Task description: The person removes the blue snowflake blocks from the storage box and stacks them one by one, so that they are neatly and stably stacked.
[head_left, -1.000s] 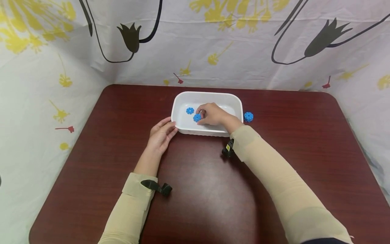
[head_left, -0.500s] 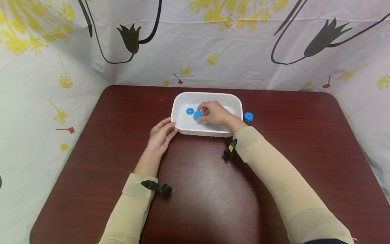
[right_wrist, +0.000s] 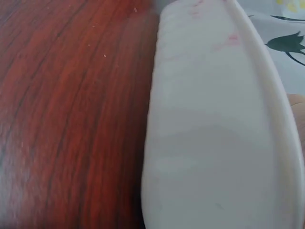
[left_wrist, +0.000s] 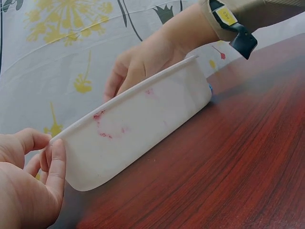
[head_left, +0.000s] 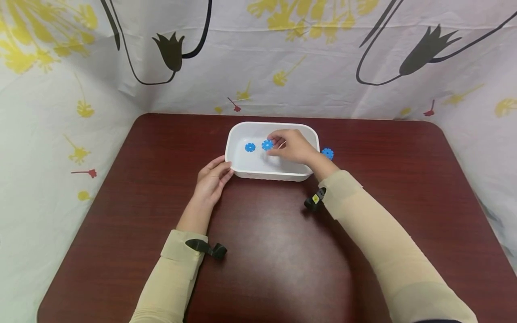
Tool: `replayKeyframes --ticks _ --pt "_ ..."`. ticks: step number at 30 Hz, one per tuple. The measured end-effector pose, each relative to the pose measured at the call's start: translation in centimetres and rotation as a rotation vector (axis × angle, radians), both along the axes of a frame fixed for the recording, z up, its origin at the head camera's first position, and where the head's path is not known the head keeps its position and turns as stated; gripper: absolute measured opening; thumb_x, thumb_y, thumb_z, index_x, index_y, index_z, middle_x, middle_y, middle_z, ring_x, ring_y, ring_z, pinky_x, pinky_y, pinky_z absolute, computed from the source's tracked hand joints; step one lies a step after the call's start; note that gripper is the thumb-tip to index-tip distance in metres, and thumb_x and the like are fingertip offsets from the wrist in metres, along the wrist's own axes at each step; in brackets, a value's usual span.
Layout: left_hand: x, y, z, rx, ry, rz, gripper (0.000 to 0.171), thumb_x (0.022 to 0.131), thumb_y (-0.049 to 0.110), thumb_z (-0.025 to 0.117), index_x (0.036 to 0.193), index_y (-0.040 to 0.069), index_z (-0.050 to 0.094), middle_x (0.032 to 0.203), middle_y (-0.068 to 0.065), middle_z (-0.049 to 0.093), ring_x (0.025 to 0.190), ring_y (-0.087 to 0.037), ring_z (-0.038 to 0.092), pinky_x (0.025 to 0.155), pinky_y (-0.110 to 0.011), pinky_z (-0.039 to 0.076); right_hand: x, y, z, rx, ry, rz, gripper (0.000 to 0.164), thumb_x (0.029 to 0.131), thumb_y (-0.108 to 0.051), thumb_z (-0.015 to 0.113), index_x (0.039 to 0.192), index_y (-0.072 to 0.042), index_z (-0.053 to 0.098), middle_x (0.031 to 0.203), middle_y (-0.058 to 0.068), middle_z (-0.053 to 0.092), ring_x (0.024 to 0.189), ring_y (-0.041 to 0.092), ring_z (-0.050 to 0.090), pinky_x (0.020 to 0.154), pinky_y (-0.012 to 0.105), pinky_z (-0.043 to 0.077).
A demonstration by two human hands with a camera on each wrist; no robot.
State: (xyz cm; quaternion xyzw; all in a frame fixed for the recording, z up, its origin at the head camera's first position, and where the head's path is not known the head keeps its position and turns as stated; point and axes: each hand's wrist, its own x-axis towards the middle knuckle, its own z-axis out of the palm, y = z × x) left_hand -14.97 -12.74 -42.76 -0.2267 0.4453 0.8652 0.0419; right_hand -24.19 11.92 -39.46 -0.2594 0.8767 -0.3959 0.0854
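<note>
A white plastic tub (head_left: 266,173) stands on the table, and my left hand (head_left: 211,181) grips its near left corner. In the left wrist view, the thumb and fingers of the left hand (left_wrist: 35,176) pinch the rim at the corner. My right hand (head_left: 294,146) reaches over the tub and pinches a blue notched snowflake disc (head_left: 267,145) above the tub floor. A second blue disc (head_left: 250,147) lies flat inside, left of the held one. The tub wall (right_wrist: 209,119) fills much of the right wrist view and hides the right fingers there.
Outside the tub's right end, more blue discs (head_left: 327,153) lie on the dark red-brown table (head_left: 274,251), partly covered by the right wrist. A patterned white cloth (head_left: 258,67) hangs behind the table's far edge.
My right hand has moved slightly right and away from me with the held disc, widening its distance from the lying disc. The left hand keeps its hold on the tub.
</note>
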Motion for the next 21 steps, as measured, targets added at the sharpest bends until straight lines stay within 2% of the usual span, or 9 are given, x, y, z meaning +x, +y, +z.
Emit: replayKeyframes --ticks 7,13,21 --pt "0.3 -0.1 0.0 -0.002 -0.010 0.009 0.021 0.089 -0.010 0.068 0.102 0.007 0.067 0.091 -0.005 0.066 0.073 -0.012 0.064 0.072 -0.019 0.061 0.4 2.1 0.9 -0.033 0.053 -0.089 0.039 0.083 -0.011 0.085 0.117 0.001 0.069 0.094 0.013 0.069 0.090 0.025 0.067 0.082 0.034 0.059" --pt "0.7 -0.2 0.2 -0.014 -0.028 0.011 0.021 0.091 -0.009 0.067 0.106 0.006 0.066 0.100 -0.006 0.065 0.077 -0.012 0.064 0.076 -0.021 0.061 0.9 4.2 1.5 -0.098 0.070 -0.161 0.038 0.082 -0.007 0.085 0.116 0.001 0.070 0.094 0.014 0.071 0.087 0.024 0.067 0.078 0.026 0.057" --pt "1.3 -0.3 0.4 -0.013 -0.041 -0.002 0.022 0.092 -0.007 0.066 0.110 0.005 0.063 0.107 -0.007 0.062 0.082 -0.013 0.065 0.082 -0.022 0.061 1.8 7.2 1.4 -0.149 0.045 -0.257 0.038 0.086 -0.013 0.083 0.119 -0.001 0.069 0.097 0.014 0.070 0.086 0.020 0.064 0.073 0.017 0.053"
